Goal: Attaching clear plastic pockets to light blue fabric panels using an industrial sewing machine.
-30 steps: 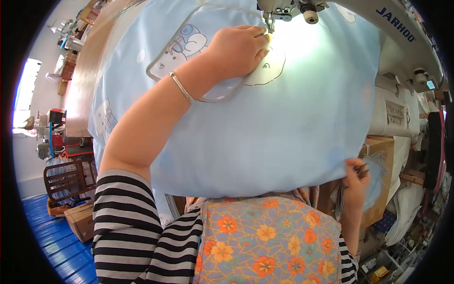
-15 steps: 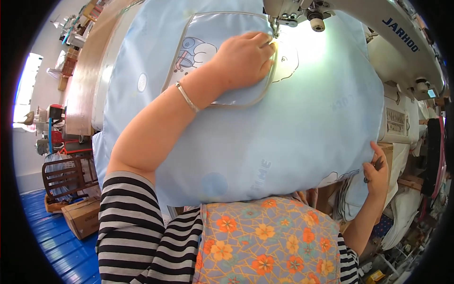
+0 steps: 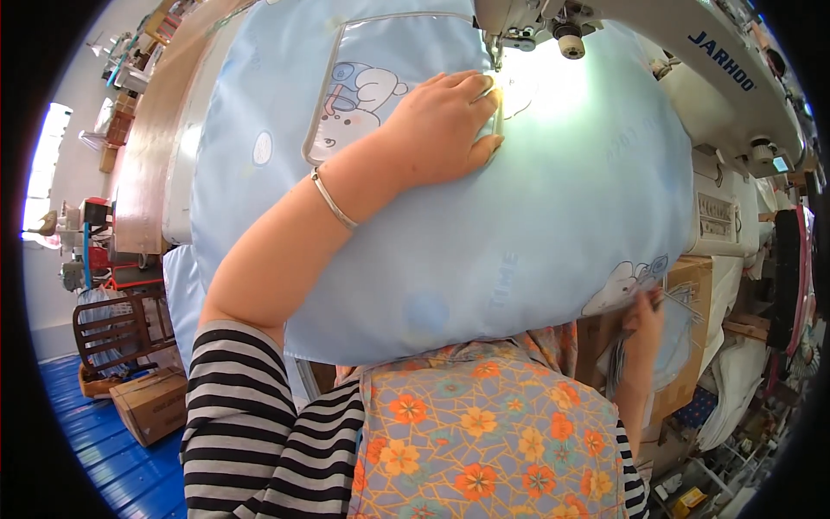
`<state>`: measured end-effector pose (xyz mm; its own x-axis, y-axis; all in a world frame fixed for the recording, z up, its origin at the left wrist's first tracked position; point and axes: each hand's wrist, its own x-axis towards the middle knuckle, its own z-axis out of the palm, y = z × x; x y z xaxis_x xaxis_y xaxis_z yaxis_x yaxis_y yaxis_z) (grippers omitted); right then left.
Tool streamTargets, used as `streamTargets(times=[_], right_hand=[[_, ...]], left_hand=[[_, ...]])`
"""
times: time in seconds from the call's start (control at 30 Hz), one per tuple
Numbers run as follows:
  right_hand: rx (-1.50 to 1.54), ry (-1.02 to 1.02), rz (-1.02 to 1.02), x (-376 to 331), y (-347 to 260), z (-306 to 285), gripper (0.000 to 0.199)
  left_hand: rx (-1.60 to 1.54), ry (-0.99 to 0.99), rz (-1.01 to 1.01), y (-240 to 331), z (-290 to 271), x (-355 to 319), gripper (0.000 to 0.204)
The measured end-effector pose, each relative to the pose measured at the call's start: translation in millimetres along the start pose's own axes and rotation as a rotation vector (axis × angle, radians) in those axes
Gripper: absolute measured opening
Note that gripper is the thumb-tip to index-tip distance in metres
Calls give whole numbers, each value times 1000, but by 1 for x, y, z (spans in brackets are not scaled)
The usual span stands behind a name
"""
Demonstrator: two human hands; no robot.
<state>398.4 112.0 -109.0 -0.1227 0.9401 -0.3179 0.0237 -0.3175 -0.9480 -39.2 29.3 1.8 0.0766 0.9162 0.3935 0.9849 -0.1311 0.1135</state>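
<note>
A large light blue fabric piece [image 3: 553, 216] with cartoon prints spreads under the sewing machine head [image 3: 553, 26]. Sewn or laid on it is a panel [image 3: 406, 48] with a grey border and a printed bear. My left hand [image 3: 445, 125] lies flat on this panel, palm down, its fingertips at the right border just below the needle area [image 3: 494, 60]. My right hand [image 3: 641, 316], slightly blurred, is low at the right by the fabric's near edge. Its fingers are closed round a small dark tool [image 3: 657, 297], mostly hidden; whether they also pinch the fabric is unclear.
The machine arm [image 3: 709, 60] reaches over from the upper right, its lamp lighting the cloth. Right of my right hand stand a cardboard box [image 3: 692, 346] and white cloth [image 3: 726, 415]. A wooden tabletop [image 3: 160, 147] lies left; a carton [image 3: 149, 402] sits on the blue floor.
The fabric and its panel have shifted away from me and turned slightly under the machine. My left hand has stayed at the border. My right hand has moved left and nearer to me.
</note>
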Motion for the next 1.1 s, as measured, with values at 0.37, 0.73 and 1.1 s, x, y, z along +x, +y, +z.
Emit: streamTargets(times=[0.37,0.73,1.1], right_hand=[[507,-308,502,-78,24,71,18],[416,-273,332,-96,21,70,14],[249,-62,106,-76,-12,78,9]], left_hand=[[-30,-70,30,19,-7,-16,41],[22,47,-56,32,0,-21,37],[-57,96,-28,13,-1,-7,37]])
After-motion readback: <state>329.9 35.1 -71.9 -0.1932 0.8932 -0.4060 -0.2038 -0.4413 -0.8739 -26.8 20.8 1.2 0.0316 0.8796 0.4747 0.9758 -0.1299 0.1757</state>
